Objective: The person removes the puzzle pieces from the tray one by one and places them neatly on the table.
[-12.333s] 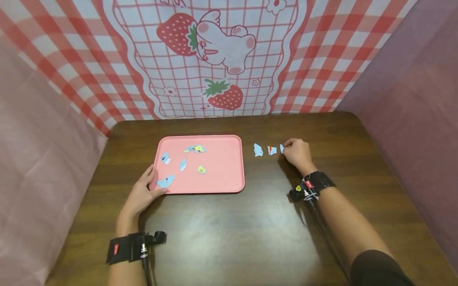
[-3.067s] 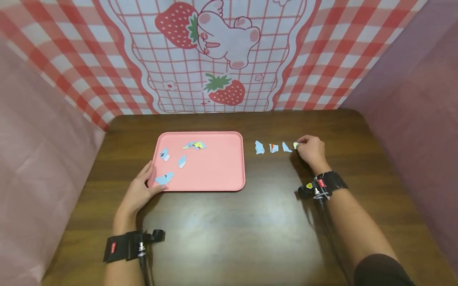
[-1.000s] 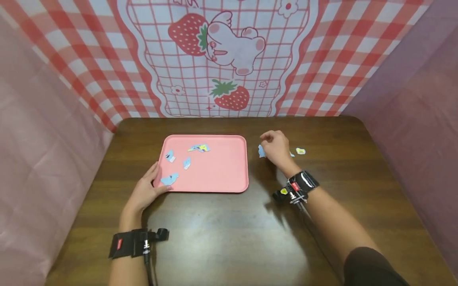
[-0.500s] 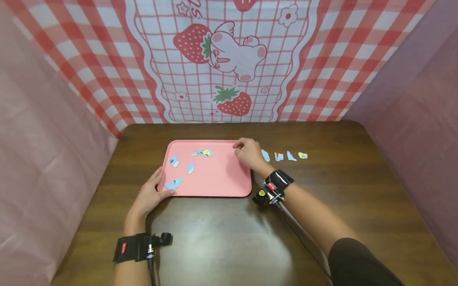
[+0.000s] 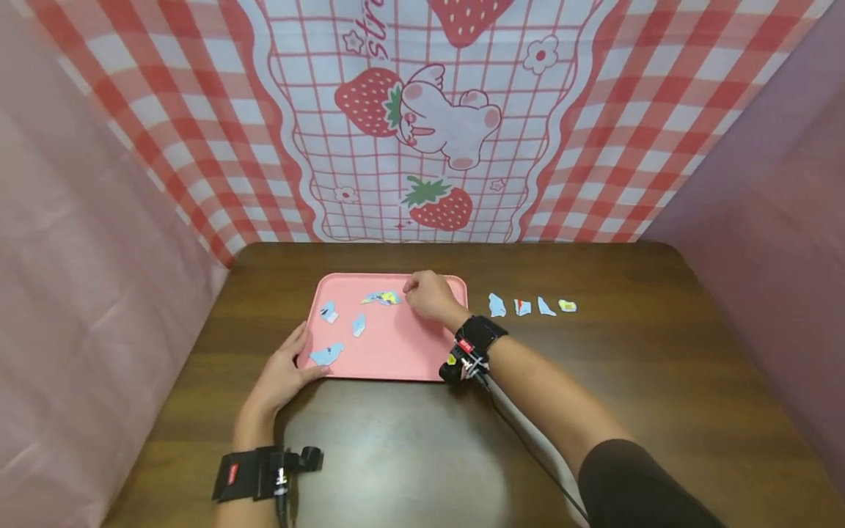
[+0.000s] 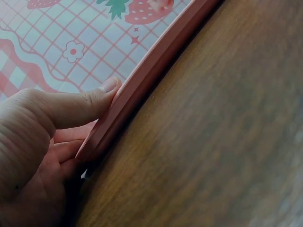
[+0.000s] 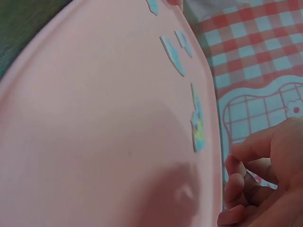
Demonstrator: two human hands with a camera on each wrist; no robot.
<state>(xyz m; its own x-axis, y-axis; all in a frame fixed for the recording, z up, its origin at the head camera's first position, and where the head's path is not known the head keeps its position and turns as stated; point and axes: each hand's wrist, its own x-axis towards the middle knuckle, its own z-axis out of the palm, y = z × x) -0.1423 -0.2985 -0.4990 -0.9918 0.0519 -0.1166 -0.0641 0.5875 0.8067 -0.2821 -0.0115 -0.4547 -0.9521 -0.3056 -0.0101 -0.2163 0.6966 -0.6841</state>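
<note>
My left hand (image 5: 280, 374) grips the front left corner of the pink tray (image 5: 403, 361). In the left wrist view its thumb (image 6: 80, 106) presses on the tray's rim, with fingers along the outside. Over the tray's back right part hovers my right hand (image 5: 432, 297), fingers loosely curled around nothing. Just left of it lies a yellow and blue puzzle piece (image 5: 381, 298). Also on the tray are a blue and white piece (image 5: 328, 312), a small pale blue piece (image 5: 359, 325) and a larger blue piece (image 5: 327, 355), close to my left thumb.
Right of the tray, a row lies on the wooden table (image 5: 634, 381): a blue piece (image 5: 497, 305), a piece with red (image 5: 522, 307), a narrow blue piece (image 5: 546, 306) and a yellow one (image 5: 567, 306). A checked strawberry cloth (image 5: 422, 132) hangs behind.
The yellow piece went from the tray to the row's right end, where my right hand let it go. That hand has since moved left over the tray. My left hand stays at the corner.
</note>
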